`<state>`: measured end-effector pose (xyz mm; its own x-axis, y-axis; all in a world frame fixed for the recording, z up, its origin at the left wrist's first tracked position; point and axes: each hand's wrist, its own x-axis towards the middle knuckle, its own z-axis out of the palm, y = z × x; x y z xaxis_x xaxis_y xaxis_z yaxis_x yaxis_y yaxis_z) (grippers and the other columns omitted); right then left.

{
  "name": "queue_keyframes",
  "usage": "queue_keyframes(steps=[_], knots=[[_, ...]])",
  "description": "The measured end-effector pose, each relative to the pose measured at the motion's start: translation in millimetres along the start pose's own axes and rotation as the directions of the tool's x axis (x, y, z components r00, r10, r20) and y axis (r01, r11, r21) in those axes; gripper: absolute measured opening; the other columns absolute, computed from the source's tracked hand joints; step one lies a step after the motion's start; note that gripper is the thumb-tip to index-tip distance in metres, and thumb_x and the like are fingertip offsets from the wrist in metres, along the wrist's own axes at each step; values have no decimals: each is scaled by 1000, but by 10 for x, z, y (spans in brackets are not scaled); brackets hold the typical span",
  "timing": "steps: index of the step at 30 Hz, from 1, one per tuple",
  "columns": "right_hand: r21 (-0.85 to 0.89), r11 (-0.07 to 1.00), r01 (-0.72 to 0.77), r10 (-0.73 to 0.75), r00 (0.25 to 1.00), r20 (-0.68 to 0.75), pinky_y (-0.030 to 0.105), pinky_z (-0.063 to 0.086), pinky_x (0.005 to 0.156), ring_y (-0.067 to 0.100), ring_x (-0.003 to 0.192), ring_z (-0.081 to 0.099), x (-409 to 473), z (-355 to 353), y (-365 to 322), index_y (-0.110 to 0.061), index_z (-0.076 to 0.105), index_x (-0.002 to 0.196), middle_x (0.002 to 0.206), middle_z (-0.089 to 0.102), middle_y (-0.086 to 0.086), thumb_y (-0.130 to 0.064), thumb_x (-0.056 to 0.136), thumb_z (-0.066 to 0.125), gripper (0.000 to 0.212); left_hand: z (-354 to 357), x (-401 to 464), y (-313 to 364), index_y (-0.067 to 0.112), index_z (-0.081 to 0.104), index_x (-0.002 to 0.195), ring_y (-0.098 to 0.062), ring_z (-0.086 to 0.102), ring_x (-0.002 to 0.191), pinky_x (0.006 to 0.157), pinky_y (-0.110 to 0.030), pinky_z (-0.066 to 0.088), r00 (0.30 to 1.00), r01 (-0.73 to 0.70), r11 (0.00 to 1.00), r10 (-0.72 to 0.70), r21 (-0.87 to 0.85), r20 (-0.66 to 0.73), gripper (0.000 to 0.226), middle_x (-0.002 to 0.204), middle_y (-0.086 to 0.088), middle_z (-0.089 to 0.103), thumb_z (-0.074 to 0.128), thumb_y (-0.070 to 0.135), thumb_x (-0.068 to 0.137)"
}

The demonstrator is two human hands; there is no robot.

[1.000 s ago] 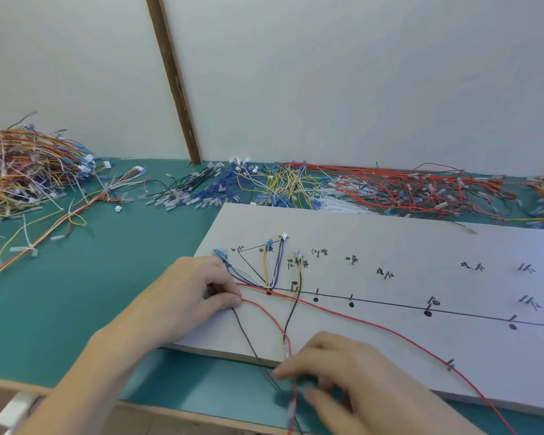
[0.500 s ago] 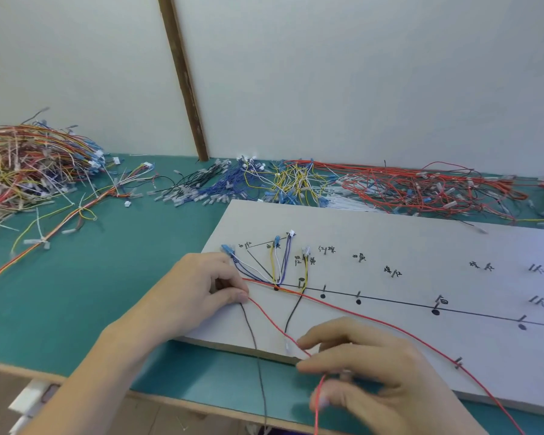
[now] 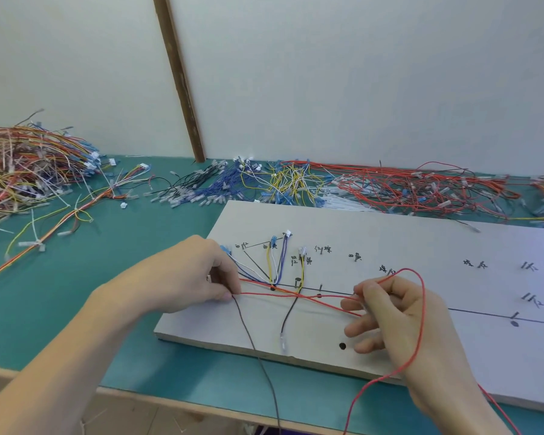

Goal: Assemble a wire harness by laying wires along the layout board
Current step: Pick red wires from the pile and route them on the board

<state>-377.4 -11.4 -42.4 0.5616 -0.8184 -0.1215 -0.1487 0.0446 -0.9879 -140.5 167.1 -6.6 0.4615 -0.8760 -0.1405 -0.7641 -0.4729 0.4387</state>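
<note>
- Green table [image 3: 113,296], with the grey layout board [image 3: 390,240] lying flat on it, long axis left to right, near edge close to the table front.
- Loose wire piles along the back wall: mixed heap [image 3: 22,171] far left, black and blue bundle [image 3: 208,186], yellow bundle [image 3: 289,183], red tangle [image 3: 421,189] right.
- Left hand [image 3: 182,277] at the board's left end, fingers curled, thumb and forefinger pinching the red wire [image 3: 274,295] ends together with a black wire [image 3: 252,337] that hangs off the table front.
- Right hand [image 3: 399,318] over the board's middle, thumb and forefinger pinching the red wire; other fingers loosely bent, holding nothing.
- Red wire stretched taut left to right between the two hands, along the drawn black line [image 3: 484,313]; beyond the right hand, looping up, down across the wrist and off the front edge.
- Short blue, white and yellow leads [image 3: 274,262] fanned upward from the line's left end.
</note>
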Motion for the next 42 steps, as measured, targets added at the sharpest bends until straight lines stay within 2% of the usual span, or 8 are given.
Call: queue_keyframes(steps=[6, 15, 20, 24, 27, 30, 38, 42], knots=[[-315, 939, 140, -127, 990, 63, 23, 39, 37, 20, 39, 61, 36, -104, 40, -18, 66, 75, 70, 74, -4, -21, 93, 64, 18, -30, 85, 50, 32, 80, 83, 4, 69, 75, 69, -13, 52, 998, 1, 998, -4, 60, 57, 15, 76, 22, 74, 82, 17, 84], [-328, 942, 76, -47, 994, 95, 25, 43, 38, 17, 38, 53, 48, -150, 12, -11, 63, 84, 69, 75, 0, -19, 93, 62, 12, -228, 313, 89, 34, 79, 90, 2, 68, 73, 61, -10, 49, 973, -75, 994, 55, 80, 222, 15, 75, 27, 72, 86, 24, 81], [-294, 953, 74, -59, 996, 60, 26, 43, 37, 18, 34, 51, 18, -125, 31, -15, 64, 80, 67, 74, 1, -19, 90, 64, 11, -198, 480, 132, 30, 77, 96, -13, 75, 72, 56, -21, 53, 989, -150, 971, 150, -188, -10, 22, 83, 10, 76, 74, 10, 89], [-267, 957, 116, -112, 993, 32, 27, 45, 36, 20, 35, 55, -29, -93, 71, -29, 65, 74, 68, 75, -1, -24, 84, 65, 11, -159, 622, 228, 32, 75, 108, -19, 77, 80, 59, -23, 54, 941, -309, 818, 187, -485, -284, 18, 94, 5, 77, 75, 21, 93], [-253, 960, 124, -125, 992, 13, 26, 45, 36, 21, 35, 56, -49, -92, 84, -33, 65, 76, 68, 76, -1, -24, 85, 66, 13, -181, 737, 333, 29, 76, 110, -23, 77, 81, 58, -27, 54, 899, -398, 719, 182, -570, -399, 18, 95, -1, 76, 74, 22, 94], [-235, 966, 107, -108, 994, 8, 25, 43, 36, 22, 36, 55, -54, -86, 80, -32, 65, 77, 69, 76, 1, -22, 87, 66, 14, -175, 831, 423, 23, 75, 113, -25, 76, 78, 57, -29, 52, 896, -419, 674, 199, -608, -396, 19, 93, -2, 75, 74, 22, 94], [-210, 976, 51, -55, 998, -9, 26, 44, 34, 24, 32, 53, -42, -120, 54, -15, 66, 71, 65, 74, 7, -14, 89, 69, 18, 327, 943, 610, 15, 78, 100, -15, 61, 68, 65, -30, 50, 896, -439, 703, 293, -559, -334, 9, 78, -7, 72, 77, 13, 91], [-232, 971, 51, -58, 998, -23, 25, 45, 35, 29, 32, 55, -37, -133, 32, -10, 67, 74, 59, 72, 9, -13, 90, 70, 16, 401, 896, 539, 19, 78, 84, -4, 55, 59, 58, -17, 43, 882, -447, 798, 319, -404, -346, 7, 72, 7, 72, 77, 13, 88]])
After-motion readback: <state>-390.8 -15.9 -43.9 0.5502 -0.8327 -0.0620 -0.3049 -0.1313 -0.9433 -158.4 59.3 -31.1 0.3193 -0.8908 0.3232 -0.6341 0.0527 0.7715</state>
